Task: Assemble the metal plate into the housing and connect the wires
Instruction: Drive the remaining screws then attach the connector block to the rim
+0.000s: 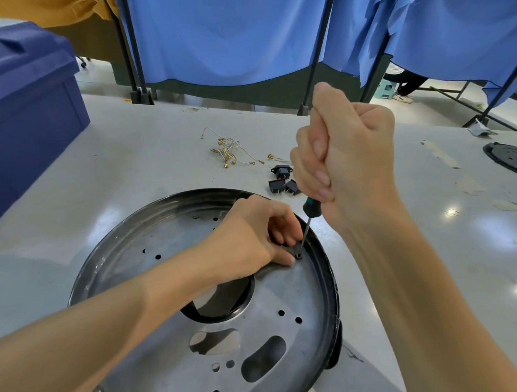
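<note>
Seated flat inside the round black housing (328, 270) on the counter (438, 244): the metal plate (177, 370), holed face up. Grips the screwdriver (306, 223) handle in a clenched right hand (349, 155), long axis steep, tip pointing down and slightly left onto a screw (298, 256) at the plate's right rim. Pinches a small dark part beside that screw with the left hand (254, 236). Farther back, loose wires (232, 150) and black switches (283, 180). Far left, a blue bin (21, 105), contents hidden.

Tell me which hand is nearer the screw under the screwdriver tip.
Left. The left hand pinches a dark part right beside the screw; the right hand grips the screwdriver handle above it.
</note>
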